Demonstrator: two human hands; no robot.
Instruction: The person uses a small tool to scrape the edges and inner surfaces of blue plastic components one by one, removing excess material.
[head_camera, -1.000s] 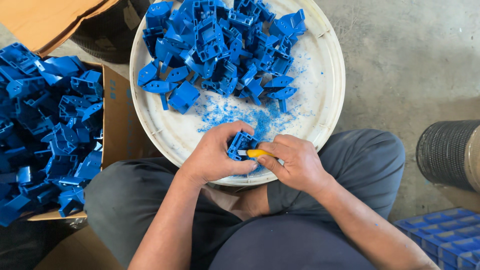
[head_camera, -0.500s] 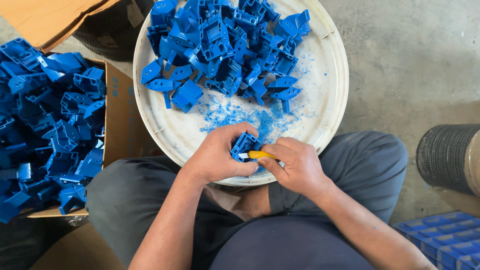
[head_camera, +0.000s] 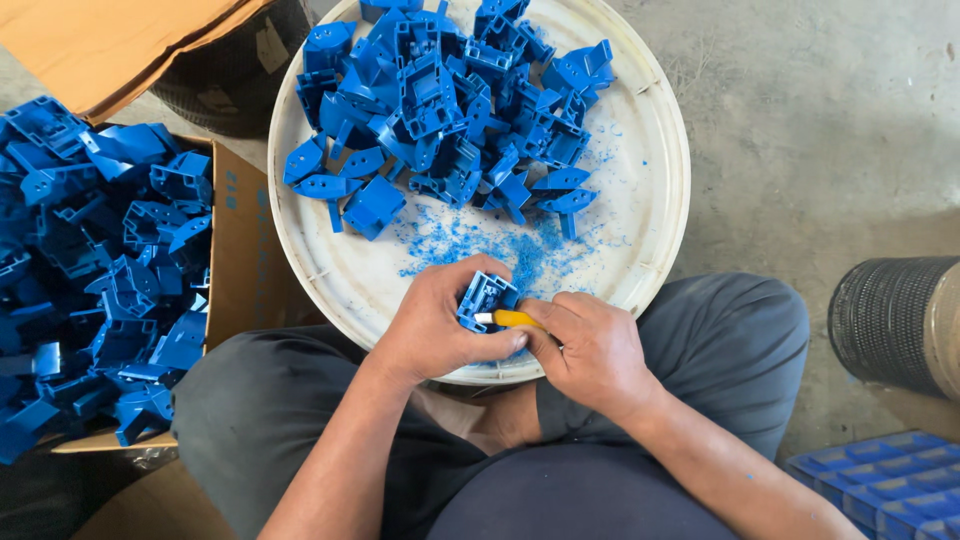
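I'm seeing the left hand (head_camera: 432, 335) gripping a blue part (head_camera: 486, 297) at the tray (head_camera: 655, 190) rim. The right hand (head_camera: 590, 350), just beside, is pinching a yellow knife (head_camera: 512, 319) against it.

A heap of parts (head_camera: 450, 110) lies on the far side of the tray (head_camera: 650, 200), shavings (head_camera: 500, 245) nearer. A box (head_camera: 235, 250) of parts sits left; a crate (head_camera: 880, 480) lies right.

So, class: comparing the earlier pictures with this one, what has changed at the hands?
Almost nothing. The left hand still grips the blue plastic part, the right hand still holds the yellow-handled tool against it. The pile on the white tray is unmoved.
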